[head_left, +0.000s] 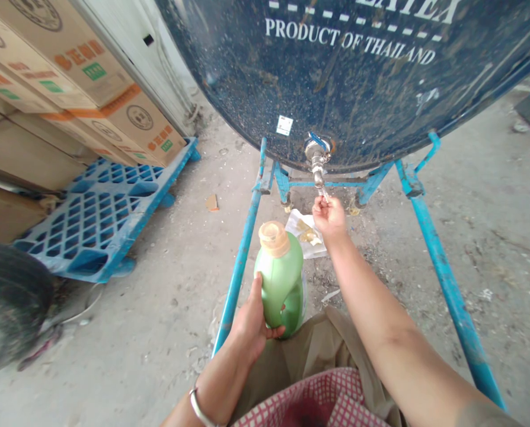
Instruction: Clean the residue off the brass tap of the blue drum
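My left hand [252, 320] is wrapped round a green plastic bottle [276, 270] with a pale orange cap, held upright just above my lap. My right hand [329, 216] reaches forward, fingers closed round the lower end of a short ribbed hose [322, 191]. That hose hangs from a metal tap [317, 160] with a blue lever [319, 141]. The tap sticks out low on the front of a large dark blue drum [256, 77] with white lettering. The bottle is apart from the hose, to its left and nearer to me.
Blue metal bars [242, 255] of the drum's stand run along both sides of me. A stained white sheet [307, 234] lies on the concrete floor under the tap. To the left are a blue plastic pallet [114, 201] with stacked cartons [82, 71] and a black rounded object [11, 308].
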A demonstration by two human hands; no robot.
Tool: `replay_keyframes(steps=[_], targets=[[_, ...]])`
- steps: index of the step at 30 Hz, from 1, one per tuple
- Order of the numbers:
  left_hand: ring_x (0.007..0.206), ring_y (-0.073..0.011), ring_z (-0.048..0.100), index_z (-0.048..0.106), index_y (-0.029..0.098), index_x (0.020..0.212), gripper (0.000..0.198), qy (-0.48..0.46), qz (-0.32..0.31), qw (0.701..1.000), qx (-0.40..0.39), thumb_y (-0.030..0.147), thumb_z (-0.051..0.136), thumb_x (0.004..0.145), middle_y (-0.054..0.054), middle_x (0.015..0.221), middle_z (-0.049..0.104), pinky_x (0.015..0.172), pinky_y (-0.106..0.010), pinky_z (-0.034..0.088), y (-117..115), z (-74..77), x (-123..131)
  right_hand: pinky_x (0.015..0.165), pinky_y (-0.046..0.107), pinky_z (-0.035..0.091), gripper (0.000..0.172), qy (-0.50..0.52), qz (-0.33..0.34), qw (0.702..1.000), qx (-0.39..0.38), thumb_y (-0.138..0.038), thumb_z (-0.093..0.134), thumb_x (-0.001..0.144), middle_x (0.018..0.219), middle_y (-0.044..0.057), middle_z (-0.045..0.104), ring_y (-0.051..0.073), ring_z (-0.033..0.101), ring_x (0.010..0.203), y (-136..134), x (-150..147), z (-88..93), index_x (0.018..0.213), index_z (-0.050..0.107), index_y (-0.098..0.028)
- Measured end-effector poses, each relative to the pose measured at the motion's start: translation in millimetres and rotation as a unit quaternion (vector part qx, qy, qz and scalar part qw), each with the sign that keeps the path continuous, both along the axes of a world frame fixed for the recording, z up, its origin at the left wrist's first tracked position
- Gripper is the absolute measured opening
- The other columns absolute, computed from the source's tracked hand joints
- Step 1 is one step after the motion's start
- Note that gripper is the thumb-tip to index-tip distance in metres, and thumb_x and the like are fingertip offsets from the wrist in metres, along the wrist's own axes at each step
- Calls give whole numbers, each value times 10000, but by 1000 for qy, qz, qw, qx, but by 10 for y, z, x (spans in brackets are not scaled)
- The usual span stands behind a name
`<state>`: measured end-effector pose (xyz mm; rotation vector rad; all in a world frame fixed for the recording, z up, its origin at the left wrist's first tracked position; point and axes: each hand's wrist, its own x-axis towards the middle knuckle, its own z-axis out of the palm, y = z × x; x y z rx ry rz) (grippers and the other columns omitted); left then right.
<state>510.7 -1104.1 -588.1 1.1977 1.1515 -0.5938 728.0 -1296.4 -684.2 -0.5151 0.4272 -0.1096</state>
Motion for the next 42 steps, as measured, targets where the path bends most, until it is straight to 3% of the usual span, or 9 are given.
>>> replay_keyframes(steps=[5,11,20,42], targets=[[817,-225,648,637,184,1271,652,3,6,1000,1,744,476,979,-71,918,661,502,-330,546,35,17,-2,494,178,373,127,-21,-35,985,165,-60,471,880,647,-55,543,47,537,598,109,-29,116,840,493,-178],[868,-239,669,633,194,1299,667,2,12,1000,-2,755,496,965,-81,974,682,501,-323,544,84,-16,-12,494,192,411,159,-26,-34,971,233,-43,461,912,633,-45,508,67,515,583,134,-2,144,862,510,-184],[881,-245,661,650,198,1185,612,1,14,1000,-2,750,501,965,-66,942,680,461,-319,542,82,5,13,531,191,445,203,-17,-20,974,224,-105,405,1023,688,-14,523,83,484,620,119,40,153,869,526,-162],[882,-261,667,667,202,1173,640,14,-4,1000,-10,773,467,964,-78,900,683,474,-324,548,38,-79,38,566,174,457,253,-60,43,986,148,-62,437,1008,741,2,502,71,465,632,-3,39,-22,782,518,-144]])
